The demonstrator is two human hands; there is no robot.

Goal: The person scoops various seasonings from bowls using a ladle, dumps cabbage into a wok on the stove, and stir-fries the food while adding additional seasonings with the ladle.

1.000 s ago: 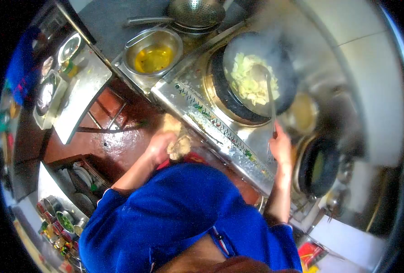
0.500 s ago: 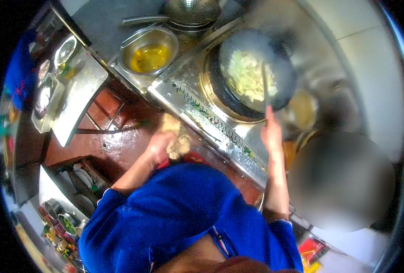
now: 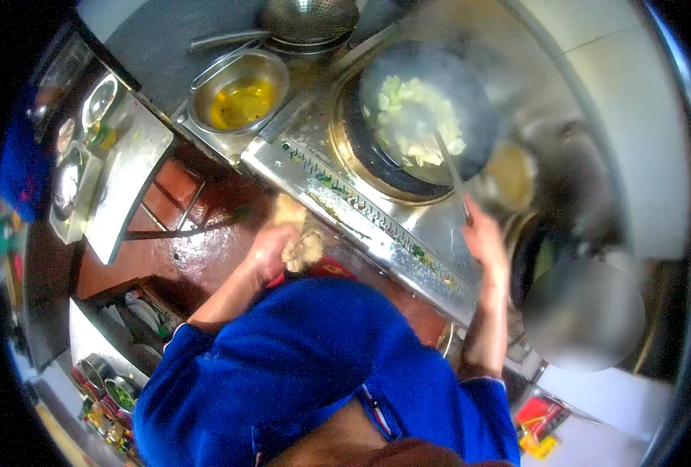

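My right hand [image 3: 485,236] is closed around the handle of a long-handled cooking utensil [image 3: 452,173]. Its far end reaches into the wok [image 3: 478,117], where steam and food hide its head. Pale green chopped vegetables, which look like cabbage [image 3: 412,117], lie in the wok on the stove. In front of my body, below the stove's front edge, my left hand [image 3: 271,247] grips a bunched tan cloth [image 3: 305,247].
A metal bowl of yellow oil [image 3: 244,101] stands left of the stove, with a perforated strainer [image 3: 308,19] behind it. The stove's front gutter [image 3: 369,214] holds food scraps. A side table [image 3: 131,171] carries trays at left. Small containers [image 3: 120,393] stand at lower left.
My right hand has moved right and slightly down relative to the wok, and the utensil now slants more. My left hand keeps the cloth nearly in place. The view has shifted slightly.
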